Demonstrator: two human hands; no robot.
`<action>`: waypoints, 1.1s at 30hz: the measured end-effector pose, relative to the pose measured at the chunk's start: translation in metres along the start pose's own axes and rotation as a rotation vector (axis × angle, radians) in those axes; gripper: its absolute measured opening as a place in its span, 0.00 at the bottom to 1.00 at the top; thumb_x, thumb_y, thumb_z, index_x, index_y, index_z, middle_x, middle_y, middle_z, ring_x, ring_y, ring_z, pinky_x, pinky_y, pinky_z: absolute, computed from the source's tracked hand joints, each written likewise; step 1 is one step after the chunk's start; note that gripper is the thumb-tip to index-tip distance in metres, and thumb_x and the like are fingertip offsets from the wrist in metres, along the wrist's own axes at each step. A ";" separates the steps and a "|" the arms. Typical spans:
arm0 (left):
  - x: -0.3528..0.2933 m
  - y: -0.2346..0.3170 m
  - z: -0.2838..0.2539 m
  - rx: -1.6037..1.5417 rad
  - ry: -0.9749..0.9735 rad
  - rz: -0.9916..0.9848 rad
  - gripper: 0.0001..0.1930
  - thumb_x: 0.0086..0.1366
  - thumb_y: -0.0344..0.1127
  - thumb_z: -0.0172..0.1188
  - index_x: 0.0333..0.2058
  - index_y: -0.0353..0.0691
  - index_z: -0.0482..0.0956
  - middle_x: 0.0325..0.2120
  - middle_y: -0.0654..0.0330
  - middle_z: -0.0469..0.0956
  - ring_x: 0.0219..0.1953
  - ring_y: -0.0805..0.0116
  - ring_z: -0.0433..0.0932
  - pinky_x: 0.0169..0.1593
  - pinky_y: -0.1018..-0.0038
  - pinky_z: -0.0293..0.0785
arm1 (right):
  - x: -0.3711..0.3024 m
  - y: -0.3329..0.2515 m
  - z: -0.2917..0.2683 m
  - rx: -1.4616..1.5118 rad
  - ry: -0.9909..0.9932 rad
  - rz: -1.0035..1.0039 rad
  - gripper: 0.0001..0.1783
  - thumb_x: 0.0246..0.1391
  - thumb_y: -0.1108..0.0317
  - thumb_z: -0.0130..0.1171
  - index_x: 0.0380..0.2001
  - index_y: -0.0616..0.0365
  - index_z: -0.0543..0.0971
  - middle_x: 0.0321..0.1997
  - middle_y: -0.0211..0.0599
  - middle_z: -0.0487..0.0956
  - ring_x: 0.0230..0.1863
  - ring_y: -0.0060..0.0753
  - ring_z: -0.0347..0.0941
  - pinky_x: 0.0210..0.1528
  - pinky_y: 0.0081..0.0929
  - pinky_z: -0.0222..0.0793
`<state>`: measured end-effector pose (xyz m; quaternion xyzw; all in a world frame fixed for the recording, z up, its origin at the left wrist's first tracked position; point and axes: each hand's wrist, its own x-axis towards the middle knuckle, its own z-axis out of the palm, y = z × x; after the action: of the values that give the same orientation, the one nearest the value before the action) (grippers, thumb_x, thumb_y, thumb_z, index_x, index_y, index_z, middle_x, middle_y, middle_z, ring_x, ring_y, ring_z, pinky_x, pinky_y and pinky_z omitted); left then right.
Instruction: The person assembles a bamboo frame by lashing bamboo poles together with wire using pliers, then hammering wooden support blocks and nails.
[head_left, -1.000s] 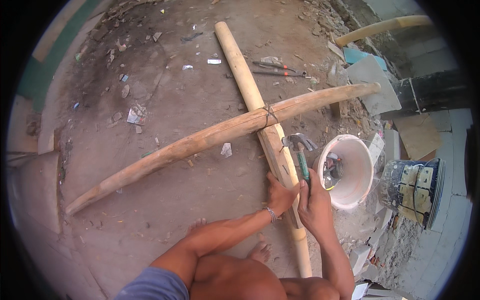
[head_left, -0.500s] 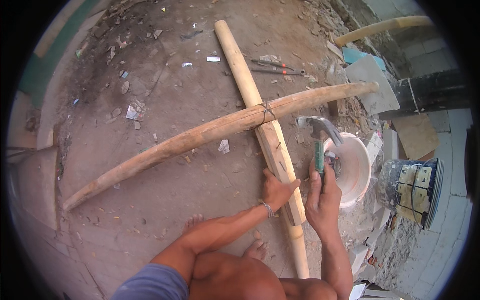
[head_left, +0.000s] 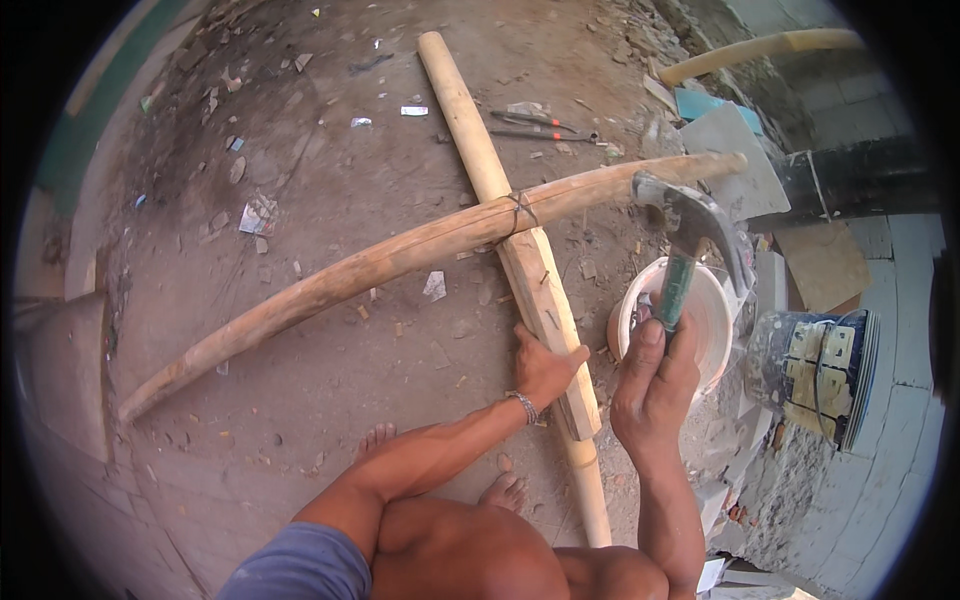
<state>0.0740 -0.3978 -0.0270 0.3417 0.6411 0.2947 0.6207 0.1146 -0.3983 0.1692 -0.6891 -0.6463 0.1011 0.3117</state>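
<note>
I have the right hand (head_left: 655,385) closed around the green handle of a steel-headed claw hammer (head_left: 677,292), its thumb along the grip, the head raised; in my view it overlaps a white plastic bucket (head_left: 710,342). The left hand (head_left: 548,368) clasps the side of a squared, pale wooden block (head_left: 530,270), thumb across the top face; I cannot tell how far its other fingers wrap. That block lies lengthwise along a long, round, pale pole (head_left: 465,120), with two nails (head_left: 546,277) standing out of it. A curved brown wooden pole (head_left: 360,270) crosses just beyond the block, wound with dark cord (head_left: 520,212).
</note>
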 end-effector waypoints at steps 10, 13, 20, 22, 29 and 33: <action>0.006 -0.003 0.002 0.005 0.008 0.013 0.49 0.49 0.47 0.77 0.57 0.21 0.56 0.47 0.29 0.78 0.51 0.36 0.80 0.57 0.55 0.77 | 0.028 -0.026 -0.016 -0.043 0.000 -0.019 0.10 0.71 0.72 0.49 0.50 0.65 0.72 0.24 0.57 0.77 0.28 0.67 0.76 0.33 0.47 0.72; 0.002 0.000 0.002 0.021 0.009 0.020 0.49 0.49 0.48 0.77 0.55 0.21 0.57 0.47 0.29 0.78 0.50 0.35 0.81 0.56 0.55 0.77 | 0.016 -0.014 -0.008 0.037 0.098 0.024 0.08 0.71 0.71 0.49 0.47 0.65 0.71 0.24 0.58 0.77 0.27 0.68 0.77 0.31 0.50 0.70; 0.007 -0.005 0.003 0.014 0.020 0.090 0.48 0.50 0.49 0.77 0.54 0.21 0.57 0.45 0.28 0.78 0.48 0.34 0.81 0.55 0.53 0.78 | 0.013 0.019 0.002 -0.166 -0.186 0.074 0.10 0.73 0.66 0.49 0.42 0.64 0.69 0.23 0.56 0.76 0.24 0.67 0.75 0.29 0.51 0.68; 0.007 -0.002 -0.003 0.024 -0.013 0.033 0.50 0.51 0.50 0.78 0.56 0.19 0.56 0.48 0.28 0.77 0.51 0.37 0.80 0.56 0.56 0.77 | 0.034 -0.003 -0.020 0.063 -0.006 0.050 0.12 0.76 0.63 0.46 0.44 0.63 0.70 0.24 0.34 0.69 0.15 0.30 0.63 0.21 0.34 0.62; 0.003 0.002 0.012 0.045 -0.042 0.046 0.48 0.51 0.49 0.77 0.56 0.19 0.57 0.47 0.28 0.78 0.50 0.35 0.81 0.56 0.54 0.77 | -0.005 0.062 0.015 -0.339 -0.449 0.114 0.15 0.77 0.60 0.45 0.42 0.63 0.69 0.24 0.47 0.71 0.19 0.44 0.69 0.27 0.45 0.68; 0.003 -0.016 0.014 -0.019 0.029 0.072 0.48 0.51 0.50 0.77 0.56 0.19 0.58 0.47 0.28 0.78 0.50 0.35 0.81 0.56 0.55 0.77 | -0.006 0.038 0.009 -0.168 -0.384 0.228 0.15 0.75 0.61 0.47 0.40 0.64 0.69 0.27 0.58 0.74 0.26 0.60 0.71 0.34 0.53 0.66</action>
<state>0.0865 -0.4054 -0.0422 0.3546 0.6345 0.3278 0.6036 0.1404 -0.4007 0.1392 -0.7493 -0.6179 0.2106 0.1112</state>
